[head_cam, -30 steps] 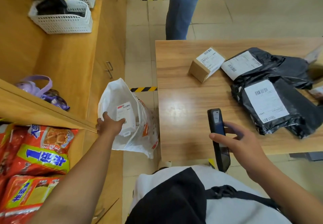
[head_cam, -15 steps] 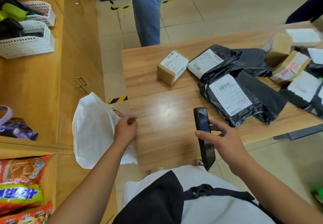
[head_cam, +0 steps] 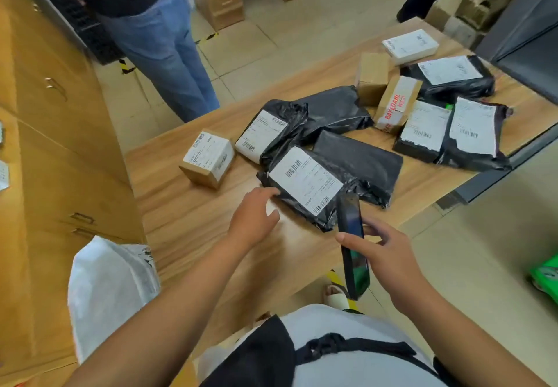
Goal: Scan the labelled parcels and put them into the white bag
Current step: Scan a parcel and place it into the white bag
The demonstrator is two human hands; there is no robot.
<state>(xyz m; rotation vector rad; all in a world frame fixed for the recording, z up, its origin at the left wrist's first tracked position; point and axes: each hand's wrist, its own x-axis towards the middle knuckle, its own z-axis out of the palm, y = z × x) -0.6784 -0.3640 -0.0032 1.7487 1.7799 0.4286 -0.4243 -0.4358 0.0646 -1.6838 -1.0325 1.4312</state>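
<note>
Parcels (head_cam: 305,181) on table (head_cam: 193,220), white bag (head_cam: 108,290) left of table

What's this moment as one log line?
left hand: open, at black parcel | right hand: holds scanner | white bag: beside table

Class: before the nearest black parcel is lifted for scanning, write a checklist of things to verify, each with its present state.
1. The label of the nearest black parcel faces up, uncovered: ok.
2. The left hand is empty, fingers at that parcel's edge: ok.
3. The right hand grips the handheld scanner: ok.
4. The scanner points at the barcode: cannot tell.
5. The white bag has its mouth open: cannot tell.
</note>
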